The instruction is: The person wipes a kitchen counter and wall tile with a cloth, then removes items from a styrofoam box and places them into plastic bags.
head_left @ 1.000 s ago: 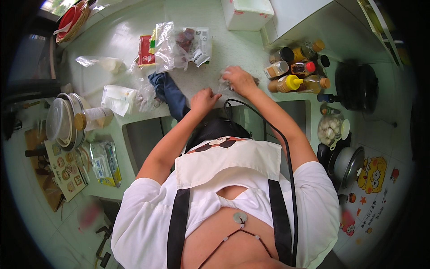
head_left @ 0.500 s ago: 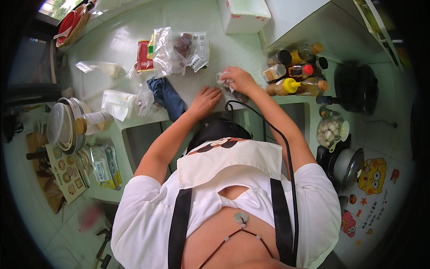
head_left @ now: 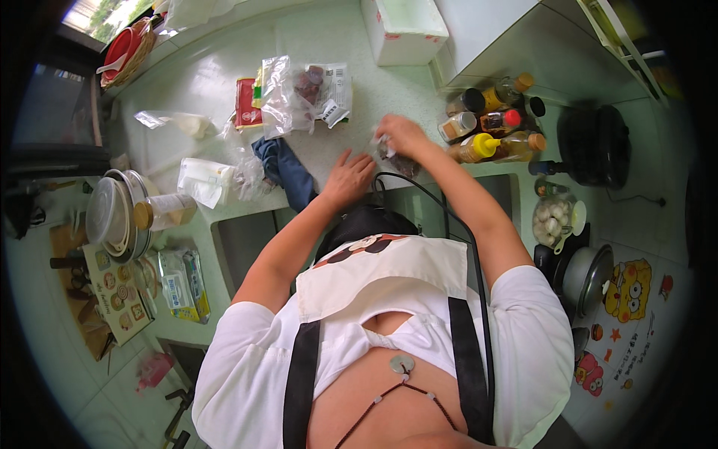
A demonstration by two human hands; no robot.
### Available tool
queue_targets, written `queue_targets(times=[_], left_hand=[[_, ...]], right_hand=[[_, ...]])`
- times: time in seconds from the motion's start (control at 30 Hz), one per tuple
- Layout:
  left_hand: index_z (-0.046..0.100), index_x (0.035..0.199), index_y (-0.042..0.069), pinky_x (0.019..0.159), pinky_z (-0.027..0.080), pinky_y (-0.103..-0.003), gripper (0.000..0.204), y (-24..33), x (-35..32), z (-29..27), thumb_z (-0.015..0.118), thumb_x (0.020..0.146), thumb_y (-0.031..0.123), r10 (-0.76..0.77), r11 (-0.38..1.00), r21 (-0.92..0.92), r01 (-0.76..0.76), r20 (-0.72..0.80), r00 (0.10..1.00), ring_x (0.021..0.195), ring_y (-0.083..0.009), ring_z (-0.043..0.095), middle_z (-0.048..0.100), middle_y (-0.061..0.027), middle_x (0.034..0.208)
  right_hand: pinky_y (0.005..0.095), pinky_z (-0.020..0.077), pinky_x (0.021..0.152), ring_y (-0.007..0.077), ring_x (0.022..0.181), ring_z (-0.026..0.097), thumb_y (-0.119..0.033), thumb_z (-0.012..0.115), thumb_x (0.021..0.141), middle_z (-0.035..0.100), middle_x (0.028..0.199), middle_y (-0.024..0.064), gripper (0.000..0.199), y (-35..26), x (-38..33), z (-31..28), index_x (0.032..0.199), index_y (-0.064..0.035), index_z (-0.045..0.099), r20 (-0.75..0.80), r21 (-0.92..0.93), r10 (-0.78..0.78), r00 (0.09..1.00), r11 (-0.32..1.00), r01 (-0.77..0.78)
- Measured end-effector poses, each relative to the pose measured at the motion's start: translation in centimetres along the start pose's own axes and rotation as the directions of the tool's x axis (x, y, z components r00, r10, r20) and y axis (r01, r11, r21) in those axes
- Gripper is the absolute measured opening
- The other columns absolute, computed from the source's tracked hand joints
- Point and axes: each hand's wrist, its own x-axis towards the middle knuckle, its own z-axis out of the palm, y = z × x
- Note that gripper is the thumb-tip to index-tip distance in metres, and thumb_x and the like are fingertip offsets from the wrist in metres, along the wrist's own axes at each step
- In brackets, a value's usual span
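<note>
Surface [head_left: 404, 86]; landmark, blue cloth [head_left: 286, 173]. Right of it, we see left hand [head_left: 350, 179], fingers spread, empty; farther right, right hand [head_left: 402, 135], nearer, fingers pinching clear plastic bag [head_left: 402, 164], which hangs nearside; long axis unclear.

Daylight comes from the bright, partly washed-out glass window [head_left: 105, 21] at ten o'clock, laying a whitish sheen on the pale speckled counter [head_left: 198, 78] and hard glints on the crinkled clear plastic bag [head_left: 275, 97] at eleven. The rounded black pot [head_left: 598, 146] past two sinks into shadow. The bare right hand [head_left: 402, 136] looks slightly soft; straight edges bow outward, and the corners fall black.
</note>
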Motion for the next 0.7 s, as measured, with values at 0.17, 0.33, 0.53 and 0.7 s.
queue_targets(times=[0.17,0.33,0.53,0.7], left_hand=[[0.055,0.107,0.007,0.099,0.029,-0.045,0.032,0.0,-0.8,0.3,0.053,0.075,0.014,0.054,0.998,-0.012,-0.055,-0.073,0.996,0.110,-0.0192,0.049,0.057,-0.0072,0.111],[0.055,0.103,0.007,0.097,0.032,-0.044,0.028,0.0,-0.3,-0.1,0.054,0.077,0.017,0.056,0.998,0.010,-0.055,-0.073,0.996,0.106,-0.0204,0.051,0.057,-0.0080,0.107],[0.055,0.097,0.005,0.085,0.039,-0.038,0.035,-0.2,0.1,0.1,0.057,0.062,0.009,0.077,0.991,-0.101,-0.084,-0.064,0.995,0.092,-0.0245,0.055,0.059,-0.0097,0.097],[0.054,0.100,0.004,0.081,0.043,-0.037,0.034,-1.1,0.3,0.4,0.057,0.067,0.012,0.134,0.989,-0.067,-0.134,-0.003,0.991,0.086,-0.0264,0.055,0.058,-0.0116,0.090]], right_hand=[[0.0368,0.0464,0.076,0.0273,0.092,0.054,-0.009,0.059,0.069,0.057,0.092,0.0070,0.014,0.3,-0.5,1.0,0.078,-0.0164,0.065,-0.092,-0.042,0.002,0.996,0.999,-0.005],[0.0407,0.0470,0.073,0.0314,0.089,0.055,-0.013,0.055,0.074,0.057,0.091,0.0102,0.010,2.3,1.8,1.3,0.078,-0.0128,0.064,-0.295,0.069,0.457,0.839,0.886,-0.458],[0.0388,0.0461,0.074,0.0273,0.089,0.054,-0.012,0.056,0.072,0.056,0.087,0.0073,0.016,-0.7,-1.5,0.1,0.085,-0.0151,0.065,-0.102,-0.108,-0.026,0.994,0.994,0.015],[0.0389,0.0460,0.072,0.0293,0.083,0.055,-0.012,0.057,0.073,0.056,0.085,0.0102,0.014,4.3,-0.1,0.9,0.083,-0.0148,0.066,-0.404,0.115,0.290,0.868,0.957,-0.266]])
